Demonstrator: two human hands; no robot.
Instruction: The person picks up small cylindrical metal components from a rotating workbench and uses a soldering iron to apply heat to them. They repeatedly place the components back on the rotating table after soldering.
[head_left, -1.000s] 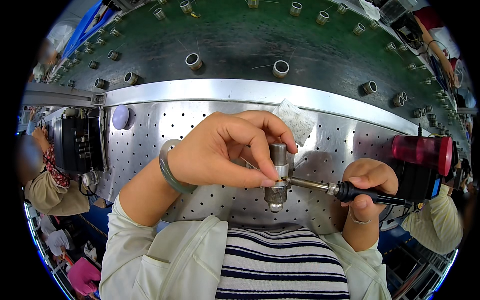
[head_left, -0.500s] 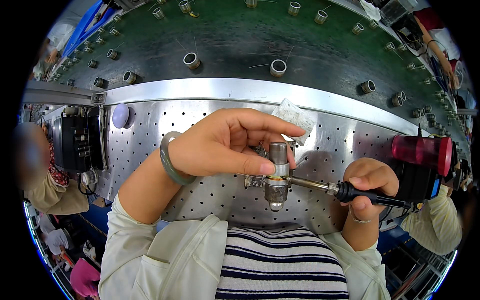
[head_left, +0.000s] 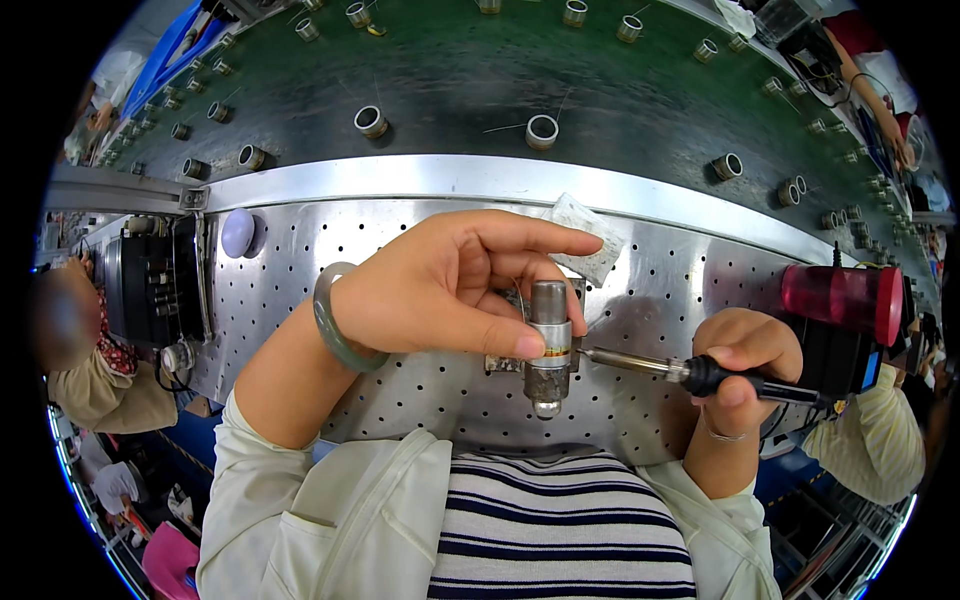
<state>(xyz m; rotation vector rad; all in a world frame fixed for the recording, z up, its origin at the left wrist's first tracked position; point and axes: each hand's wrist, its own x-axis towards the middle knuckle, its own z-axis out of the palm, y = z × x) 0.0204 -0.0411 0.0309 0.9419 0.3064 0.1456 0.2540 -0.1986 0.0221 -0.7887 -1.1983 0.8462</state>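
Note:
A silver metal ring with a thin yellowish band near its lower edge sits around a grey metal post with a rounded, shiny near end. My left hand pinches the ring from its left side, thumb in front and index finger stretched out past it; a thin wire shows by the fingers. In my right hand is a soldering iron, gripped by its black handle. Its tip points left at the ring, with a small gap between them. A block behind the post is partly hidden by my left hand.
Beneath is a perforated metal plate. A whitish pad lies behind my left hand, a lilac egg-shaped object at left, a red cylinder at right. Beyond a metal rail, a green belt carries several metal rings with wires.
The soldering iron's tip has come away from the ring to the right. My left hand keeps its grip. Rings on the belt have shifted slightly left.

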